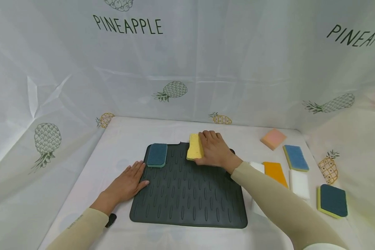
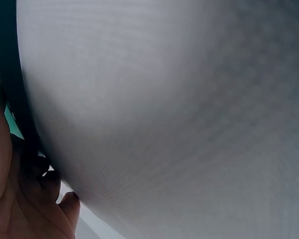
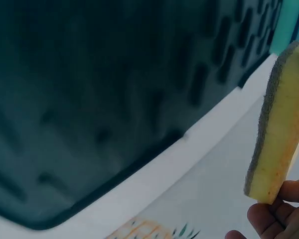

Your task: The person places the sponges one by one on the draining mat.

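My right hand grips a yellow sponge over the back part of a dark ribbed mat. In the right wrist view this sponge is tilted, with a grey scouring layer along one face and fingertips at its lower end. The left hand lies with its fingers extended at the mat's left edge, thumb on the mat. Just beyond those fingertips, a blue sponge with a green lower layer sits in the mat's back left corner. The left wrist view mostly shows white table surface, with part of the hand at lower left.
Right of the mat lie a pink sponge, a blue and yellow sponge, an orange piece, a white block and a dark green and yellow sponge. More white pieces are partly hidden under the right forearm. Pineapple-printed sheeting surrounds the table.
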`<act>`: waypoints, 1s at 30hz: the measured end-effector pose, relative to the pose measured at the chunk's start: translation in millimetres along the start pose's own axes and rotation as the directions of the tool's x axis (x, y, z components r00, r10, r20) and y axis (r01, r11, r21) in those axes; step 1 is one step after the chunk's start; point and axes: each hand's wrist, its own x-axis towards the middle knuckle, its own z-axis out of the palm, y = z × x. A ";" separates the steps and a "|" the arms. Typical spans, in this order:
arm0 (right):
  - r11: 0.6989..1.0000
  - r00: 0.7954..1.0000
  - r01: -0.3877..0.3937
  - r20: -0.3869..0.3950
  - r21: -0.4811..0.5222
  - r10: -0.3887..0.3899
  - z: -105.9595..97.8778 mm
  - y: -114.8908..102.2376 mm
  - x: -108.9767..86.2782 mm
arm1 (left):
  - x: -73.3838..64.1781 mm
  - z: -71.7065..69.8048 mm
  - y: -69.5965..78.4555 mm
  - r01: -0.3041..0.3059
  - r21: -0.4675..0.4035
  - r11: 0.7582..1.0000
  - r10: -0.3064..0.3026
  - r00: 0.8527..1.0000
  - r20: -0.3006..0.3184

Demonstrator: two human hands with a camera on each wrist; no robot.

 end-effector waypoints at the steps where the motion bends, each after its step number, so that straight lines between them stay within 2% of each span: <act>1: 1.000 1.000 0.004 0.005 0.008 -0.004 0.9 -4.7 2.7 | 0.0 0.1 -0.1 -0.002 -0.003 1.000 0.002 1.000 -0.002; 8: 0.999 0.998 0.039 0.045 0.019 -0.040 13.4 -28.7 17.3 | 0.1 0.3 0.5 -0.003 -0.014 1.000 0.003 1.000 -0.007; 17: 0.998 0.992 0.042 0.114 0.050 -0.048 22.4 -50.7 31.4 | 0.1 -0.5 1.1 0.007 -0.007 1.000 -0.007 1.000 -0.003; 30: 0.998 0.981 0.050 0.183 0.050 -0.058 29.4 -60.7 39.2 | -0.6 -4.4 4.4 0.009 0.002 1.000 -0.009 1.000 -0.006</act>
